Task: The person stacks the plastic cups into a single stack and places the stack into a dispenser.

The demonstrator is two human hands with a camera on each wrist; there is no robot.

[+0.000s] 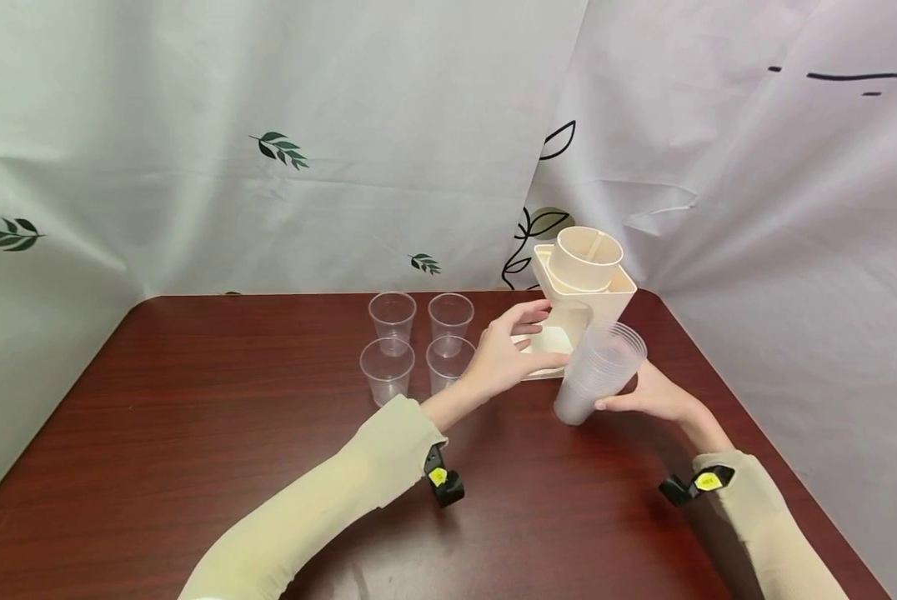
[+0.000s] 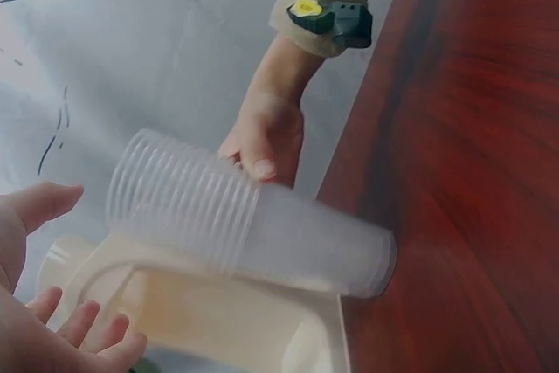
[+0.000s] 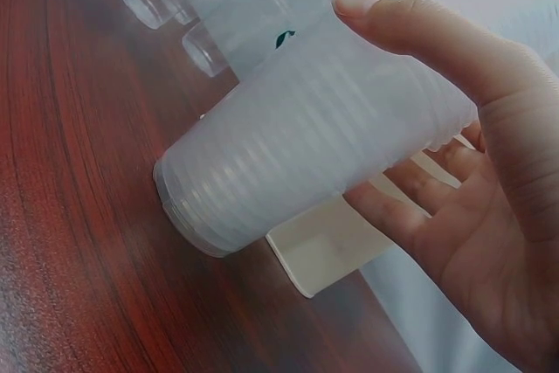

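A tilted stack of clear plastic cups [image 1: 594, 375] is gripped by my right hand [image 1: 654, 392], rims up toward the left hand. In the right wrist view, the thumb of my right hand [image 3: 498, 181] lies along one side of the stack [image 3: 279, 146], with the fingers on the other. My left hand [image 1: 504, 354] hovers beside the rim end, fingers spread and loosely bent, holding nothing. The left wrist view shows a gap between my left hand [image 2: 52, 312] and the nested rims of the stack [image 2: 183, 198]. Behind stands a cream cup holder [image 1: 583, 279] with a round upright tube.
Several single clear cups [image 1: 392, 310] stand upright in two rows left of my left hand. The dark red-brown wooden table [image 1: 216, 433] meets a pale curtain [image 1: 343, 167] with leaf prints at its back and right sides.
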